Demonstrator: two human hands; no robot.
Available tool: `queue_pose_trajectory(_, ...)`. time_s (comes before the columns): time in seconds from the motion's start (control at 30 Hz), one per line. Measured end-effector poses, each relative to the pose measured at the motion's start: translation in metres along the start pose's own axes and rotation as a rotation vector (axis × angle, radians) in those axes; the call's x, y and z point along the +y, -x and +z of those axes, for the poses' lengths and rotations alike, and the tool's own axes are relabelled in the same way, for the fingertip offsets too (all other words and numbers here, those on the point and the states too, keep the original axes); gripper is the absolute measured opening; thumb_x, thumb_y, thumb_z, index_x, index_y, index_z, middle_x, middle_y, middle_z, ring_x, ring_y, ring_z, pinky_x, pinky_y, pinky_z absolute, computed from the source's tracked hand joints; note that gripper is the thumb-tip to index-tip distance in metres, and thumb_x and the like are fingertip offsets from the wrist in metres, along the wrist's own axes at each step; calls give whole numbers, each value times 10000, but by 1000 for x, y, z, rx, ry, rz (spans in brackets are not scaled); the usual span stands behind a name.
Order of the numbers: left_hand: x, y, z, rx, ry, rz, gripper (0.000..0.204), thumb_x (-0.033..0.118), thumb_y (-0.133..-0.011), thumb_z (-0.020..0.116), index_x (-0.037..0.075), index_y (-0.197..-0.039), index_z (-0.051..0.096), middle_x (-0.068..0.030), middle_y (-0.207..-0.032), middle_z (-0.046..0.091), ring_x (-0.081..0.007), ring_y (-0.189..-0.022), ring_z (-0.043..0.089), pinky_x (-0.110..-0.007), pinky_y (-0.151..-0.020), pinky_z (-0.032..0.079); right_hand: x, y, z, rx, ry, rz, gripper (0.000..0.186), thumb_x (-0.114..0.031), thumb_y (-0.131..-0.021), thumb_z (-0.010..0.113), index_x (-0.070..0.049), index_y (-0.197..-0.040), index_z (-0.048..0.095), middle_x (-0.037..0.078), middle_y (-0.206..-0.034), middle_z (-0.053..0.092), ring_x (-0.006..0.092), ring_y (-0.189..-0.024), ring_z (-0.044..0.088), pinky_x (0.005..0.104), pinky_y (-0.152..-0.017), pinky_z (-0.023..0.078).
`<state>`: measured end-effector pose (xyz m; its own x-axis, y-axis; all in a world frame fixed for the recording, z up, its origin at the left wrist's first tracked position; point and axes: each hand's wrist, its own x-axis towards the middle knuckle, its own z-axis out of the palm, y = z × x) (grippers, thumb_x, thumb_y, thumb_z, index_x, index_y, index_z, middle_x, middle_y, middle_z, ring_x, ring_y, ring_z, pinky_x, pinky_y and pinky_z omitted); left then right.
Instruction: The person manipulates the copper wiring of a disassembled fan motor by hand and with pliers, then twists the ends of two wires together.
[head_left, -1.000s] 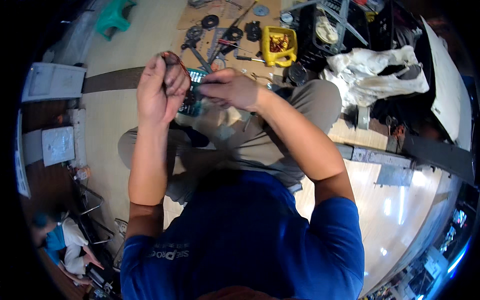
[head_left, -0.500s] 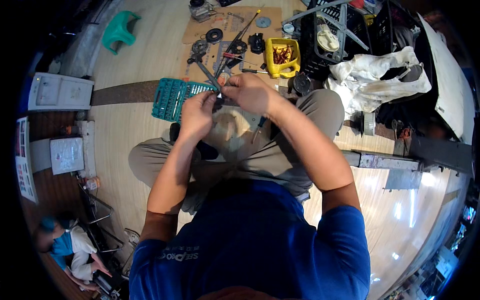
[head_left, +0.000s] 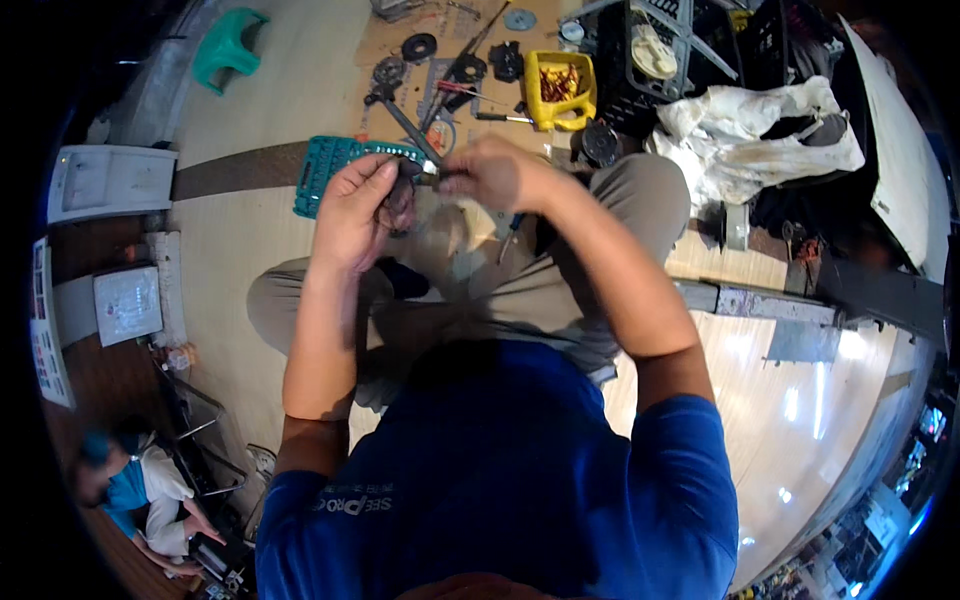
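I sit on the floor with both hands raised in front of me. My left hand is closed around a small dark metal part that shows between its fingers. My right hand pinches a thin metal tool or piece that meets the dark part at my left fingertips. Much of the part is hidden by my fingers. A small screwdriver with a blue handle lies on my lap below the hands.
A teal socket case lies on the floor ahead, with wrenches, round discs and a yellow tub of small parts on cardboard beyond. White cloth and black crates stand right. A green stool sits far left; another person crouches at lower left.
My hands moved from the upper left toward the centre and lowered slightly. The head view shifted, so the teal case now shows fully to the left of my hands.
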<state>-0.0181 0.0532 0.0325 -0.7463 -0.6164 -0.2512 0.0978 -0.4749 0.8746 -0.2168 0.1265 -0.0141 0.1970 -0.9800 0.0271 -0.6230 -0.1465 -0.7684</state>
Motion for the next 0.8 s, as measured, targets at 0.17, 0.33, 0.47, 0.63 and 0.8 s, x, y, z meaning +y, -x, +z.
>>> queue_pose_trajectory(0.17,-3,-4,11,93,-941,52,207,134,-920,514,-26,-959,640,-114,-701,629,-203,-617,588,-322,-589,457,-18,-22,-39,56,217,-76,198,-215,-846,617,-38,-919,666,187,-824,640,369,-809,606,421,-709,479)
queue_pose_trajectory(0.33,-33,-32,-2,465,-519,219,222,158,-940,506,-26,-973,624,-130,-805,659,-243,-677,622,-344,-648,492,-42,-25,-20,268,87,-44,199,-206,-870,593,-34,-939,667,193,-802,639,329,-761,624,388,-687,487)
queue_pose_trajectory(0.47,-16,-33,8,362,238,252,269,190,-979,462,-30,-1096,564,-99,-903,651,-179,-808,625,-317,-719,499,-54,-9,27,350,-247,74,177,-168,-887,588,-20,-957,655,182,-783,643,274,-719,635,352,-675,490)
queue_pose_trajectory(0.63,-6,-5,-11,-108,422,223,238,249,-984,450,27,-987,533,-9,-695,508,-121,-610,471,-273,-583,392,-47,4,56,364,-491,113,143,-137,-883,597,-27,-958,648,163,-830,649,302,-742,627,362,-666,487)
queue_pose_trajectory(0.8,-3,38,-15,-192,207,202,176,184,-946,533,10,-951,564,3,-621,451,-94,-498,374,-222,-483,309,-35,14,52,260,59,-119,163,-194,-832,632,-60,-925,627,110,-841,631,330,-805,619,402,-672,502)
